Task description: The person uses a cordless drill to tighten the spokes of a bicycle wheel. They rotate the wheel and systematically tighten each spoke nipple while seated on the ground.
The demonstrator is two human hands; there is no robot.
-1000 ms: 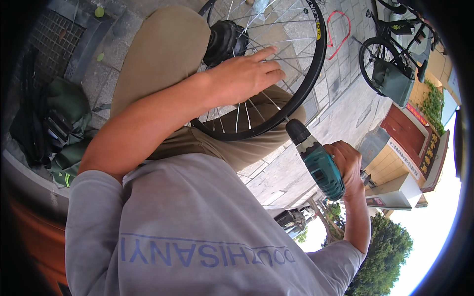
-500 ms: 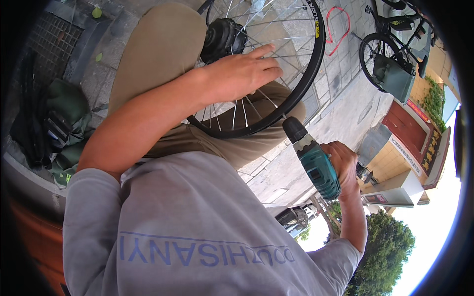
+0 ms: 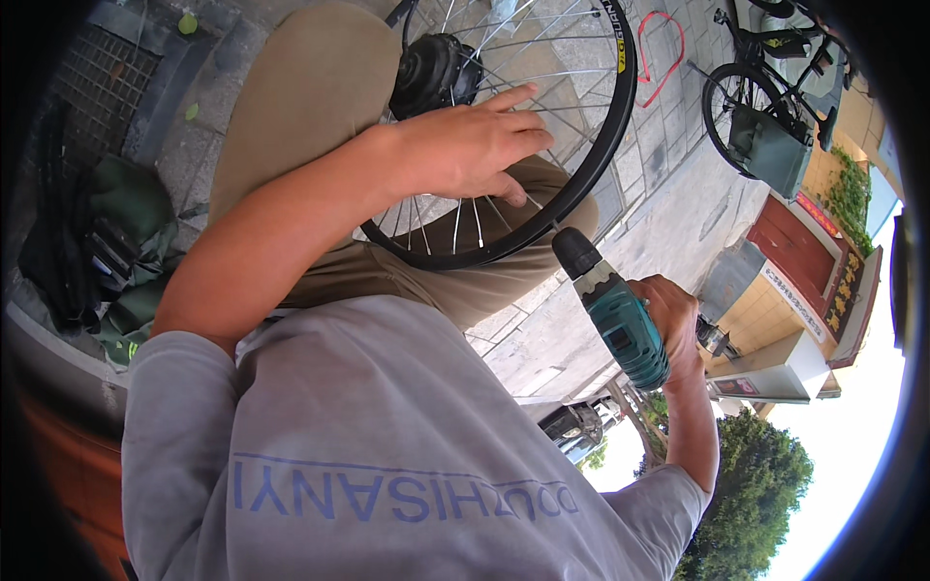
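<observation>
A black bicycle wheel with silver spokes and a black hub motor rests across my khaki-trousered legs. Across its spokes lies my left hand, fingers spread, the thumb low among the spokes near the rim. My right hand is closed round a teal and black cordless drill. The drill's bit points up to the lower-right part of the rim, at or very near it; contact is unclear.
Dark green bags lie at left beside a drain grate. A red strap lies on the paving. A parked bicycle with a grey basket stands upper right, with buildings, a tree and a vehicle beyond.
The drill, my right hand and the wheel have shifted slightly up and left in view. My left thumb now shows lower among the spokes, nearer the rim.
</observation>
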